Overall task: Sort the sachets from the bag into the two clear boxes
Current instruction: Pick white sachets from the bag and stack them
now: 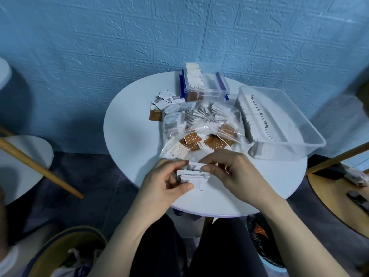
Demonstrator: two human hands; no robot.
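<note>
Round white table (pixel 129 136) against blue embossed wall (pixel 99 37), left hand (pixel 165 182) and right hand (pixel 233 168) fingers gripping white sachet stack (pixel 196 175), clear bag (pixel 201 126) contents partly obscured.

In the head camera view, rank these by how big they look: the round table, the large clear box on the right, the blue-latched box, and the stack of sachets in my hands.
1. Round table
2. Large clear box
3. Blue-latched box
4. Stack of sachets, smallest even though nearest the camera

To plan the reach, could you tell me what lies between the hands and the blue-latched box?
In the head view, the clear bag of brown and white sachets fills that stretch, from near the hands to the blue-latched box.
</note>
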